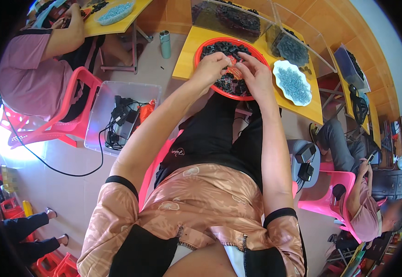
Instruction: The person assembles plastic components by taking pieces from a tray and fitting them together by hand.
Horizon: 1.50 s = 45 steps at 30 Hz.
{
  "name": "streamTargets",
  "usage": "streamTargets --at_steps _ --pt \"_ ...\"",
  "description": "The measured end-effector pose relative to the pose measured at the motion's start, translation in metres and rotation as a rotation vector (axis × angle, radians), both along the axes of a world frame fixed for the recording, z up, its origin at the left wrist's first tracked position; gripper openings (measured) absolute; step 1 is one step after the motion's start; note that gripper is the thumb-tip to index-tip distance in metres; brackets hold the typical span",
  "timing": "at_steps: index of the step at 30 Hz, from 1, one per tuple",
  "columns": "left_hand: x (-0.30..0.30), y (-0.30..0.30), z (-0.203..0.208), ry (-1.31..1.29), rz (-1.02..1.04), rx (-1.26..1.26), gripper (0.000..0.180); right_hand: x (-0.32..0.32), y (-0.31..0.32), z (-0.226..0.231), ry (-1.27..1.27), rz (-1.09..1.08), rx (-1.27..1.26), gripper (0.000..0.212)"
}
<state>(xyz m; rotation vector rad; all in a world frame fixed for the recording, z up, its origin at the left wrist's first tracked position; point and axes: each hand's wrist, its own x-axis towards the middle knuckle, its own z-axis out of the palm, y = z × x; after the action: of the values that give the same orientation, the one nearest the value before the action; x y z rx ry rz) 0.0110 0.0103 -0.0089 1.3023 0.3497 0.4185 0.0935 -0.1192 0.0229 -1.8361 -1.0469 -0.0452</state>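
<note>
A round red basin full of small black parts sits at the table's near edge. Above it, my left hand is closed, thumb and fingertips pressed together. My right hand faces it from the other side, its thumb and forefinger curled inward. Whatever small pieces the fingertips hold are too small to make out. Crumpled orange-red material shows between the hands, over the black parts. To the right of the basin is a white scalloped dish of small pale-blue pieces, touched by neither hand.
Clear bins of dark parts stand at the back of the yellow table. A plastic box with cables and black adapters is on the floor at left. People sit on pink chairs on both sides. A green flask stands beyond.
</note>
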Motion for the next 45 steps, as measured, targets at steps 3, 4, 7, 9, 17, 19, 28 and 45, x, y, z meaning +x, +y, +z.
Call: streamTargets --at_steps 3,4,7,9,17,19,28,45 --pt "-0.013 0.000 0.012 0.036 -0.131 -0.034 0.016 0.002 -0.002 0.000 0.168 0.124 0.039 0.020" --pt "-0.017 0.000 0.014 0.037 -0.133 -0.032 0.016 0.005 -0.003 -0.001 0.155 0.149 0.023 0.021" --pt "-0.026 -0.001 0.015 0.065 -0.233 -0.063 0.014 0.001 -0.007 -0.001 0.266 0.152 0.046 0.019" --pt "-0.031 -0.006 0.010 -0.120 -0.169 -0.177 0.013 -0.010 -0.011 0.002 0.351 0.131 0.098 0.016" --pt "-0.059 -0.012 0.005 -0.195 -0.120 -0.067 0.020 -0.036 -0.027 0.007 0.467 0.103 0.161 0.013" --pt "-0.062 -0.014 0.006 -0.211 -0.108 -0.089 0.021 -0.041 -0.027 0.009 0.422 0.113 0.142 0.013" --pt "-0.067 -0.020 0.014 -0.202 -0.063 -0.178 0.018 -0.049 -0.028 0.010 0.213 0.118 0.008 0.012" --pt "-0.093 0.007 -0.004 -0.088 -0.449 -0.402 0.025 0.039 -0.001 0.001 0.156 -0.026 -0.268 0.014"
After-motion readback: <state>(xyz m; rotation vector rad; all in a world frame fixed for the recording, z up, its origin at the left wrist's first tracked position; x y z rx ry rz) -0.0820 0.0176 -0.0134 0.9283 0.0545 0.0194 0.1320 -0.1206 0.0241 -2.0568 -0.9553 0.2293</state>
